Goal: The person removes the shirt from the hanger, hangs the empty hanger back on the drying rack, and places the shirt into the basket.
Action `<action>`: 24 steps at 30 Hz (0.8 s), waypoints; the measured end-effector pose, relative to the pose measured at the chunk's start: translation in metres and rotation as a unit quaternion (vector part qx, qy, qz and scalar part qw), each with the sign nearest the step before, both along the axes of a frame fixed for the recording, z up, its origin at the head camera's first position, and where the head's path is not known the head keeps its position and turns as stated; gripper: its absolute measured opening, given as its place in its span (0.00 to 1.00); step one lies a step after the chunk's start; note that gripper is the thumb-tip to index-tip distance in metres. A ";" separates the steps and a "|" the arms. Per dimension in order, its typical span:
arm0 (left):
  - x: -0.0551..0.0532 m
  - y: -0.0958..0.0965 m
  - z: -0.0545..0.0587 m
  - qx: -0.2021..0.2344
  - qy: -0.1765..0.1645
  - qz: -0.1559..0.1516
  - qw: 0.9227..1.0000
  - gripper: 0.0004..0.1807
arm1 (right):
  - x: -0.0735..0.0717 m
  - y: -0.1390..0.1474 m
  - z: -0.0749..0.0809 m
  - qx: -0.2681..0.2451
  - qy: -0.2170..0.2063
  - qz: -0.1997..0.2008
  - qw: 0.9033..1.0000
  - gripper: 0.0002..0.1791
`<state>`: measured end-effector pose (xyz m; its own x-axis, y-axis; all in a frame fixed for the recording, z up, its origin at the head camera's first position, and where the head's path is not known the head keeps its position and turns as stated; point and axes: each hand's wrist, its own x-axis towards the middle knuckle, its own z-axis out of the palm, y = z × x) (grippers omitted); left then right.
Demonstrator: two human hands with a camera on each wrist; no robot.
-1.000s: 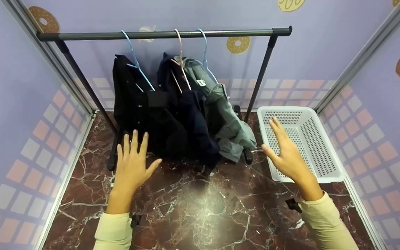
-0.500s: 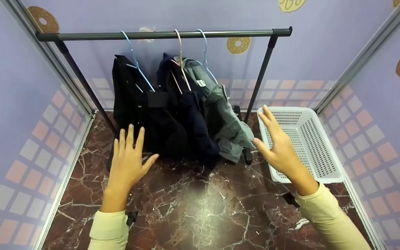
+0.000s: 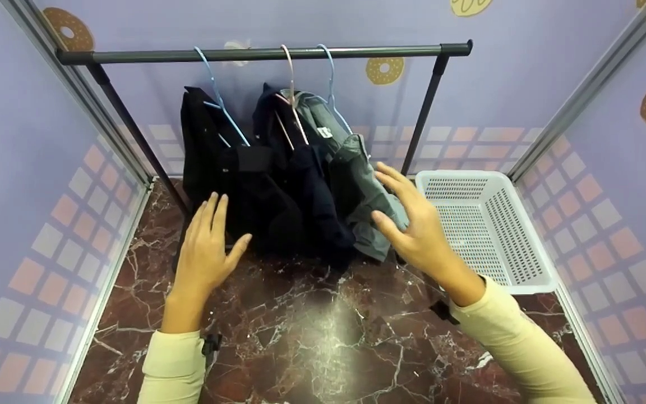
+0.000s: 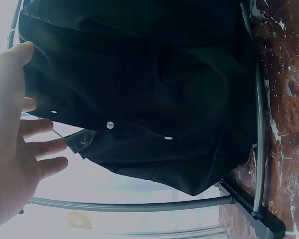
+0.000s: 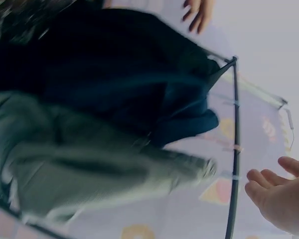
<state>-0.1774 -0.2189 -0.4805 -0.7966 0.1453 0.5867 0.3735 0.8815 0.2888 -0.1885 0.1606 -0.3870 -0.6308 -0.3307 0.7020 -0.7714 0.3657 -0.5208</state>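
Neither the left hand (image 3: 202, 249) nor right hand (image 3: 423, 238) grips anything. Black metal rack (image 3: 379, 53) holds black cloth garment (image 3: 244, 185), navy cloth garment (image 3: 320, 193), grey-green cloth garment (image 3: 359, 174), all on hangers; the right hand has swung inward from the white plastic basket (image 3: 516, 235), bringing the last garment seemingly within reach.

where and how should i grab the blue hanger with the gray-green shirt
Probably pinch the blue hanger by its neck below the hook, bringing the right hand in from the right: the neck shows bare above the gray-green shirt, the pink hanger is close on its left, and nothing hangs right of it.
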 end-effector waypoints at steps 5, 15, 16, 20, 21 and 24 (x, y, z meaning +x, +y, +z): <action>-0.004 -0.004 0.000 0.037 0.034 -0.022 0.998 0.41 | 0.000 -0.027 0.016 -0.060 -0.086 0.084 0.991 0.30; -0.020 -0.011 0.006 0.090 0.049 -0.023 0.994 0.35 | -0.014 -0.086 0.033 -0.077 -0.252 0.139 0.955 0.33; -0.021 -0.012 0.006 0.095 0.046 -0.022 0.994 0.35 | -0.018 -0.092 0.032 -0.077 -0.265 0.138 0.951 0.33; -0.025 -0.014 0.003 0.121 0.032 -0.013 0.992 0.33 | -0.030 -0.115 0.028 -0.083 -0.311 0.120 0.939 0.34; -0.026 -0.015 0.002 0.125 0.028 -0.010 0.992 0.33 | -0.032 -0.120 0.027 -0.085 -0.320 0.112 0.937 0.34; -0.028 -0.018 0.001 0.144 0.021 -0.003 0.989 0.31 | -0.038 -0.138 0.023 -0.102 -0.339 0.086 0.931 0.35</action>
